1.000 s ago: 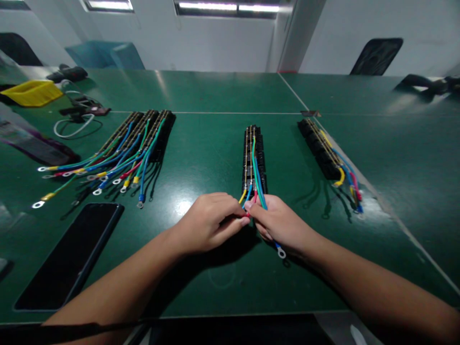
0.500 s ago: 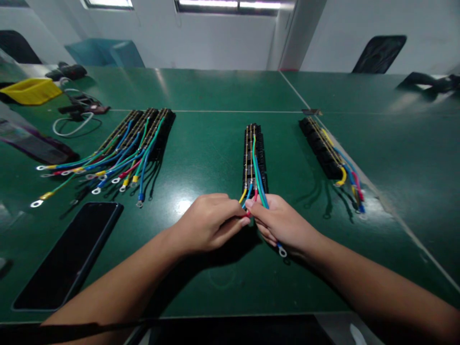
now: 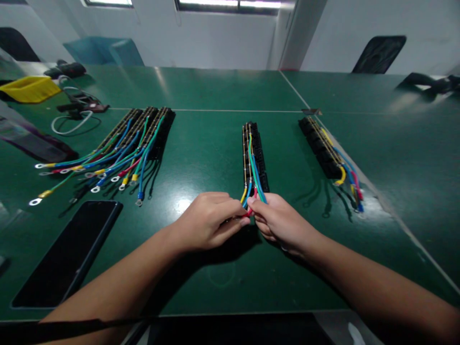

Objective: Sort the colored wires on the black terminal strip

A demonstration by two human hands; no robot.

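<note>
A long black terminal strip point(image 3: 255, 153) with brass-coloured bars lies in front of me. Coloured wires point(image 3: 256, 173) in green, blue, yellow and red run from it toward my hands. My left hand point(image 3: 213, 220) pinches a red wire point(image 3: 249, 212) between thumb and fingers. Closed around the wire bundle, my right hand point(image 3: 282, 221) has its thumb on top, close to the left fingertips. Most of the wire ends are hidden inside my hands.
Three similar wired strips point(image 3: 138, 129) lie side by side at left, ring terminals toward me. Another wired strip point(image 3: 321, 148) is at right. A phone point(image 3: 68, 254) lies near left; a yellow container point(image 3: 30, 89) and a white cable point(image 3: 72, 124) are behind it.
The strip's near end has swung slightly right and its far end slightly left. A blue ring terminal that showed below my right hand is now hidden.
</note>
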